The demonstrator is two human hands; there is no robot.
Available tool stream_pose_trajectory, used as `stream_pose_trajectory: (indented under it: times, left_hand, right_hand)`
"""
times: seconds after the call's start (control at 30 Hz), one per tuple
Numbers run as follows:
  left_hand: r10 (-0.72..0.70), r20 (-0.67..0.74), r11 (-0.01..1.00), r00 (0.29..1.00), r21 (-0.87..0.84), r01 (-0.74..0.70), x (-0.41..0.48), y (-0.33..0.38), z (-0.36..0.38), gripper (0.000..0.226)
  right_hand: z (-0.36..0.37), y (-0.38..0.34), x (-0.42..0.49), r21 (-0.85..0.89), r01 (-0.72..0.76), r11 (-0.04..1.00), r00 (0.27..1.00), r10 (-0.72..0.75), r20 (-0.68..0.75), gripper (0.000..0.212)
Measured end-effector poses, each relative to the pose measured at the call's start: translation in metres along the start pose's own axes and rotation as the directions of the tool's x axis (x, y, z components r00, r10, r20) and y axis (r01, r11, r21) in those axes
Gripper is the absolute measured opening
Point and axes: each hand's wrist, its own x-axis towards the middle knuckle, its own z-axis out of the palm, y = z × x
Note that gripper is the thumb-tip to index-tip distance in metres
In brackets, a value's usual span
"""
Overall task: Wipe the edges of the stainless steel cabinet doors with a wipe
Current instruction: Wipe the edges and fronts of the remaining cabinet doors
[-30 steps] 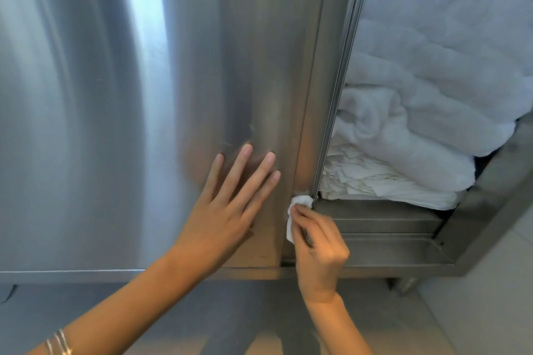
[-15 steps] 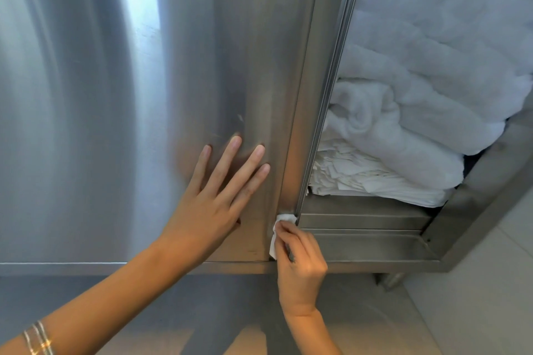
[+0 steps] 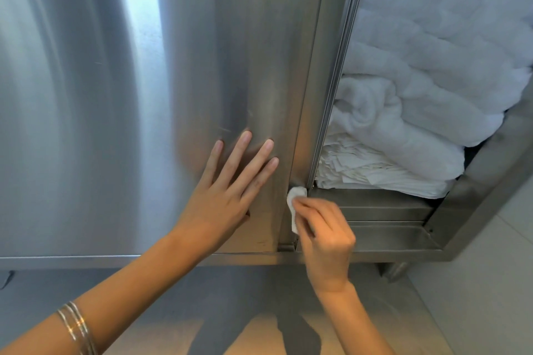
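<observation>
Observed: the right hand [image 3: 326, 228] has its fingers curled tight on a small white wipe [image 3: 294, 204], bunched into a pad. Only the pad's top and left side show past the fingertips. The thumb is hidden, so I cannot tell how it bears on the pad.

The wipe is pressed against the lower end of the cabinet door [image 3: 144, 95], where its folded edge [image 3: 314, 95] comes down to the grip from directly above. In my judgement, the small pad and fingertip hold suit this narrow strip, which a flat palm would not fit.

Just left of the grip, the left hand [image 3: 225, 193] lies flat on the door face with its fingers straight and spread, holding nothing. Judgement: it braces the door so that the edge does not shift under the rubbing. Bangles [image 3: 76, 326] sit on that wrist.

Up and to the right of the grip, the open cabinet holds rolled white towels [image 3: 403, 124] above a stack of folded cloths [image 3: 360, 170]. The steel sill [image 3: 389, 236] runs off to the right, level with the grip.

Progress: the wipe is at the foot of this edge. Whether the length above has been done cannot be told.
</observation>
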Motion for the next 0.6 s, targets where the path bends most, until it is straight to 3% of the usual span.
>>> stream_pose_trajectory:
  times: [0.1,0.27,0.43,0.6]
  left_hand:
    - [0.001,0.007,1.000,1.000,0.002,-0.001,0.000,0.000,0.000,0.131]
    - [0.000,0.007,1.000,1.000,-0.005,0.000,0.001,0.001,0.001,0.131]
    - [0.002,0.001,1.000,1.000,-0.003,-0.002,0.002,0.003,0.003,0.132]
    - [0.005,-0.009,1.000,1.000,-0.027,-0.005,0.006,0.008,0.003,0.131]
  right_hand:
    - [0.005,0.006,-0.008,-0.096,0.100,0.990,0.991,-0.090,0.097,0.004]
    - [0.001,0.009,-0.065,-0.105,0.024,0.994,0.926,0.018,0.378,0.032]
    - [-0.022,-0.002,-0.051,0.016,-0.163,0.986,0.960,0.155,0.232,0.010]
    - [-0.045,-0.005,-0.024,0.015,-0.208,0.978,0.969,0.204,0.139,0.007]
